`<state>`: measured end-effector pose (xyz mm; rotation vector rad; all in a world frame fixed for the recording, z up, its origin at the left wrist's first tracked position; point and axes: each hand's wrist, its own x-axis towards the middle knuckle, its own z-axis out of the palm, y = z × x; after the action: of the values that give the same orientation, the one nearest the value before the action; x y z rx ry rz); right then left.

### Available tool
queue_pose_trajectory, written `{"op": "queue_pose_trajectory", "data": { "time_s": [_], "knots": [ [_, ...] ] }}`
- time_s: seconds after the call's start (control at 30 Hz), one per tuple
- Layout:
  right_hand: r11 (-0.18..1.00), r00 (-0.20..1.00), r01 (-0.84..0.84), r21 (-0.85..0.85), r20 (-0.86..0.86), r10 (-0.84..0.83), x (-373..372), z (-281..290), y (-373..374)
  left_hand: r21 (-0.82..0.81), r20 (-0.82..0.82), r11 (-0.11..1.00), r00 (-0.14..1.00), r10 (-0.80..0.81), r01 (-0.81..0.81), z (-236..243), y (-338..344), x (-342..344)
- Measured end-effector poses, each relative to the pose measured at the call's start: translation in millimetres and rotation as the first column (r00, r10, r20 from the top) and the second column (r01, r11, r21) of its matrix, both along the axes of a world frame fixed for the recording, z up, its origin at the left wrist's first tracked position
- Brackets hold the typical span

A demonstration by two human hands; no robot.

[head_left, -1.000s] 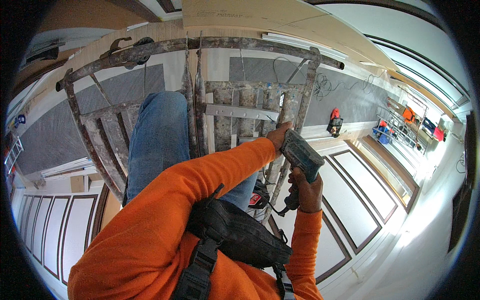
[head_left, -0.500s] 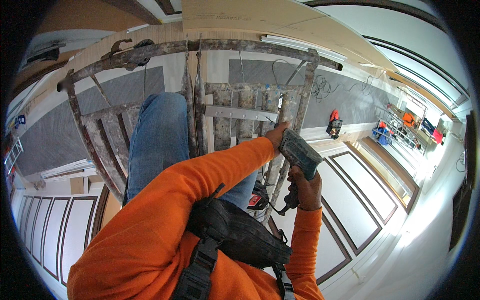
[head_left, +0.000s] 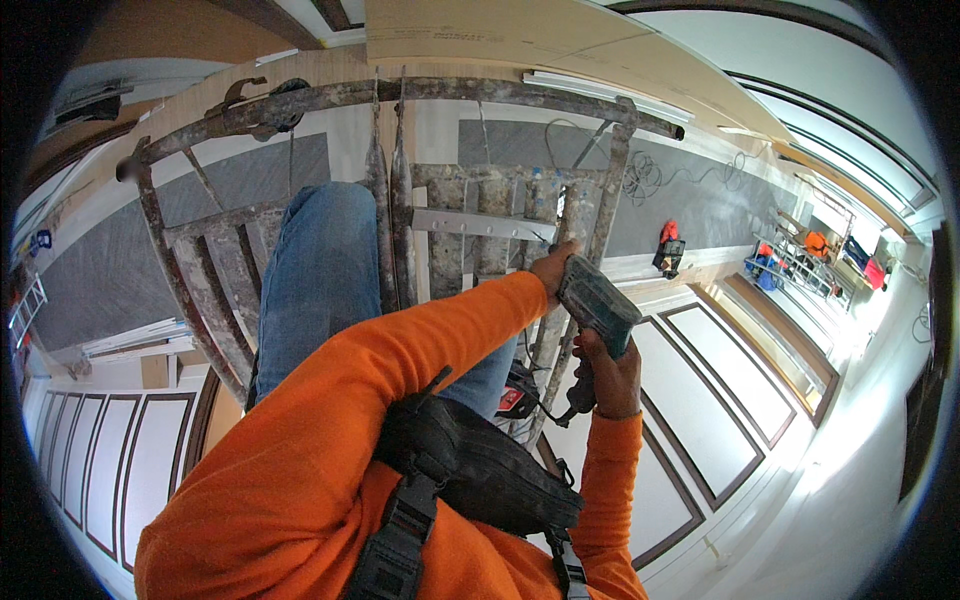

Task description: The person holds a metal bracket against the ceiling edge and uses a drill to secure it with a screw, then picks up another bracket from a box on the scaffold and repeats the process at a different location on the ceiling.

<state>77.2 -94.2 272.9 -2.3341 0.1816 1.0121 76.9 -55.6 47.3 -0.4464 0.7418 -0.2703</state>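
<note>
Teal power drill clasped in right hand grip, left hand touching its top

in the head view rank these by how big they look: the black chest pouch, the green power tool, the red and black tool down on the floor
1. black chest pouch, though it sits nearest the camera
2. green power tool, gripped by the right hand, left hand on its top
3. red and black tool, far below, so it only looks smallest

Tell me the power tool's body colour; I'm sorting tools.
Dark teal-green power tool, seen in the head view.
</note>
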Motion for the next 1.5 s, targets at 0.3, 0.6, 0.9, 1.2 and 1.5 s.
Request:
{"op": "queue_pose_trajectory", "data": {
  "time_s": [0.3, 0.6, 0.9, 1.2, 1.5],
  "knots": [
    [0.99, 0.989, 0.14, 0.025, -0.044, -0.139, -10.4, 9.0, 1.9, 0.052, -0.008, 0.998, 1.0, -0.027, 0.027, 6.4, 5.7, -5.3],
    [0.988, 0.993, 0.082, 0.128, 0.072, -0.092, -46.1, 10.7, -36.6, 0.139, 0.108, 0.975, 0.976, -0.19, 0.174, 13.1, 6.3, -43.8],
    [0.915, 0.944, -0.263, 0.307, 0.278, 0.178, -142.7, 2.9, -31.6, 0.276, 0.193, 0.904, 0.903, -0.385, 0.327, 33.8, 118.8, -130.3],
    [0.815, 0.714, 0.54, 0.208, 0.4, -0.575, -259.3, -84.6, -190.1, 0.308, 0.179, 0.865, 0.868, -0.462, 0.397, 77.1, 199.7, -160.4],
    [0.81, 0.791, 0.565, -0.157, 0.382, -0.478, -325.9, -203.5, -260.8, 0.53, 0.103, 0.731, 0.823, -0.558, 0.43, 119.8, 183.8, -156.5]
  ]
}}
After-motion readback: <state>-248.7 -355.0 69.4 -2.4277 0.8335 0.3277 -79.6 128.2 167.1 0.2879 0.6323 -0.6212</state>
